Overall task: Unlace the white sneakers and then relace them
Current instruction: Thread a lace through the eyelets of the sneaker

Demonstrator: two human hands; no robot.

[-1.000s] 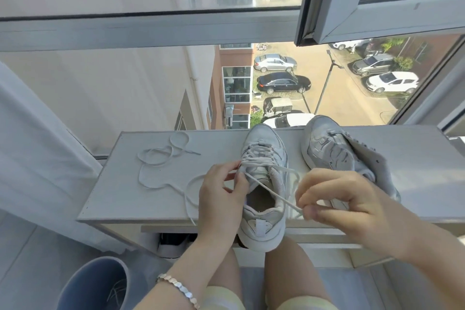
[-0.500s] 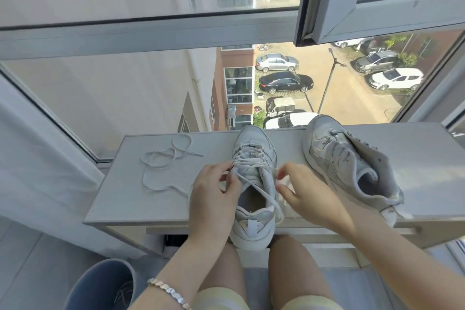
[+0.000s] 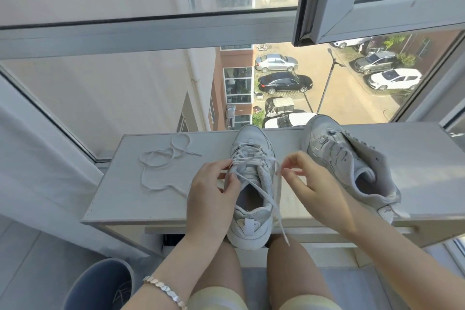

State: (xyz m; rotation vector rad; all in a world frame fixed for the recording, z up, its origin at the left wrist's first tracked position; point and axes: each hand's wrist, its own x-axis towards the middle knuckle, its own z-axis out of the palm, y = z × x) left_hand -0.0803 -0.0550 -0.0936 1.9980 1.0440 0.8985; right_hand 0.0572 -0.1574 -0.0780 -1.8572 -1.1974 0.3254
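Tabletop point(image 3: 415, 158), flat matte white, carries a chunky smooth-panelled sneaker point(image 3: 251, 224) overhanging its 6 o'clock edge, with a laceless twin point(image 3: 334, 156) tilted at 3 o'clock. The left hand point(image 3: 211, 191) pinches the crossed lacing; the right hand point(image 3: 309, 181) pinches the flat lace point(image 3: 281, 228). A loose lace point(image 3: 161, 166) curls at 9 o'clock.

White desk point(image 3: 415, 158); on it two sneakers point(image 3: 251, 184), one loose lace point(image 3: 161, 166)

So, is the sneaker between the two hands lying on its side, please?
No, the sneaker stands sole-down on the table, its opening facing up.
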